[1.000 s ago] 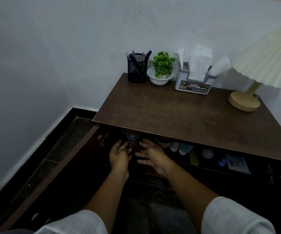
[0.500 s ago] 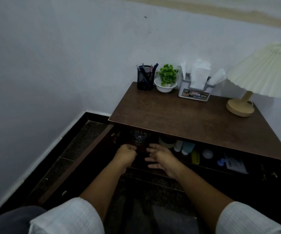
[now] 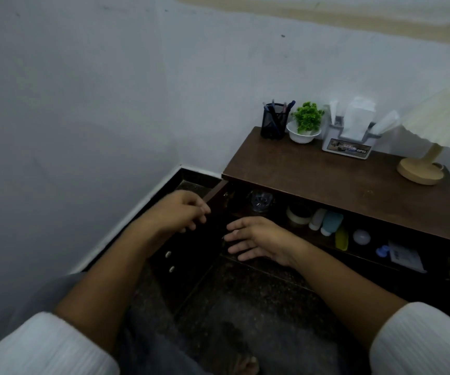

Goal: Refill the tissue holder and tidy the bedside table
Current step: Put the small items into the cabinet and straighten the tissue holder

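The white tissue holder (image 3: 347, 149) stands at the back of the brown bedside table (image 3: 326, 182), with white tissues (image 3: 357, 117) sticking up out of it. Below the tabletop the cabinet is open. My left hand (image 3: 180, 212) is curled over the upper edge of the open dark cabinet door (image 3: 191, 255), which swings out to the left. My right hand (image 3: 259, 239) hovers flat with fingers spread in front of the inner shelf, holding nothing.
A black pen holder (image 3: 274, 123), a small green plant in a white bowl (image 3: 306, 125) and a lamp (image 3: 420, 171) stand on the table. The shelf holds a glass (image 3: 261, 201), a tape roll (image 3: 298, 215), small bottles (image 3: 326, 221) and a paper (image 3: 405, 257). The wall is at left.
My left hand has pulled out of the cabinet and moved left onto the door's edge. My right hand stays open by the shelf. The view has shifted left and back.
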